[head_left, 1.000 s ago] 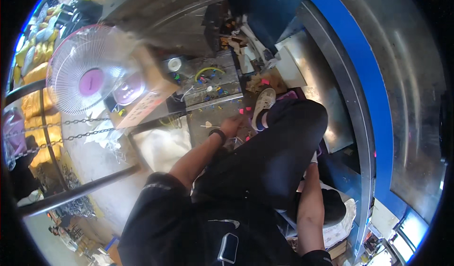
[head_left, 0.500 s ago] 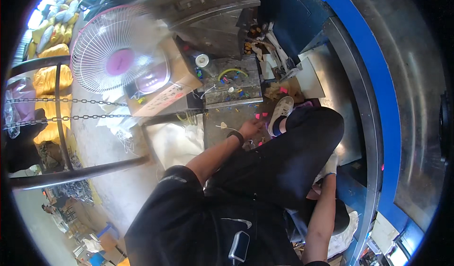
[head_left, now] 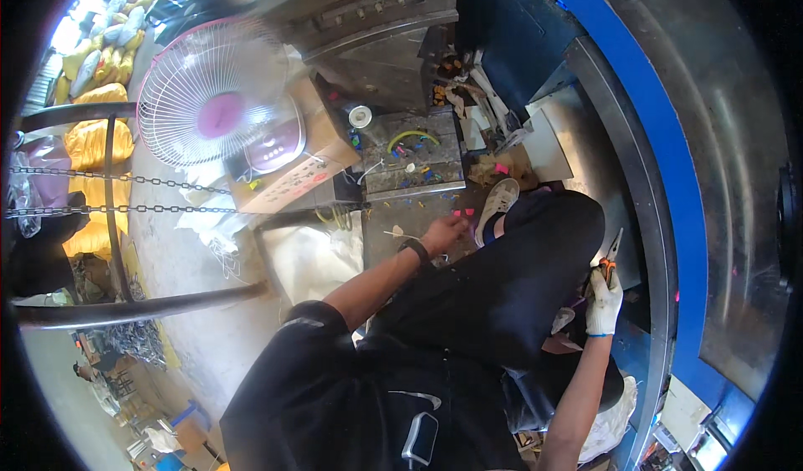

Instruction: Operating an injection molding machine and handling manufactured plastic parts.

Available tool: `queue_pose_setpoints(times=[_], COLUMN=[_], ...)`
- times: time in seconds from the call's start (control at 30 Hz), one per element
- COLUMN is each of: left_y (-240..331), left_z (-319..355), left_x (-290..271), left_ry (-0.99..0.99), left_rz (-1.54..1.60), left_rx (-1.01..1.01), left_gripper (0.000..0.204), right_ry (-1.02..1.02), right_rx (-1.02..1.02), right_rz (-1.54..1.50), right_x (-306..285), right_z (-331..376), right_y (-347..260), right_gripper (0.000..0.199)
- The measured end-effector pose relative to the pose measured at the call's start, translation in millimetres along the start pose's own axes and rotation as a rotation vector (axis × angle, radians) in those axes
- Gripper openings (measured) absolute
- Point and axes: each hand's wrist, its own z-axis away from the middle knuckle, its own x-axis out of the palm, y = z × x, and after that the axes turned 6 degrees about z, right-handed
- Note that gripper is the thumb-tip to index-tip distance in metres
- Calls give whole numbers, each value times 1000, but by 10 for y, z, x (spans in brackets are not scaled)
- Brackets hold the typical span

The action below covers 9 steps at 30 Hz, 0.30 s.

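My bare left hand [head_left: 443,235], with a dark band at its wrist, is low over the floor beside my shoe [head_left: 500,207]. Its fingers are drawn together, and what they hold, if anything, is too small to make out. Just beyond the fingertips lie small bright pink pieces [head_left: 469,212]. On my right hand [head_left: 604,304] is a white glove with a blue cuff. It grips needle-nose pliers [head_left: 610,260] by their orange and black handles, beside my bent knee, jaws pointing up and away.
A pink and white fan [head_left: 221,115] stands by a cardboard box [head_left: 288,188] at the left. Ahead, a metal block [head_left: 414,185] bears a yellow-green hoop [head_left: 414,134] and small coloured bits. A blue machine frame [head_left: 686,220] curves along the right. Metal rails and chains cross the left.
My right hand has come up from behind my leg, bringing the pliers into view. My left hand has shifted slightly, its fingers more bent near the pink pieces.
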Motion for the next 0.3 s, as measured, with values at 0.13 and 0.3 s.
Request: queue_pose_setpoints(times=[0.13,0.3], left_y=[59,257], left_z=[95,184], left_x=[64,47], left_ry=[-18,8], left_rz=[84,72], left_rx=[67,34], left_gripper=[36,34], right_ry=[8,-51], right_rx=[-68,-56], right_rz=[74,139], right_x=[4,177], right_z=[185,439], right_y=[-227,-582], right_gripper=[17,21])
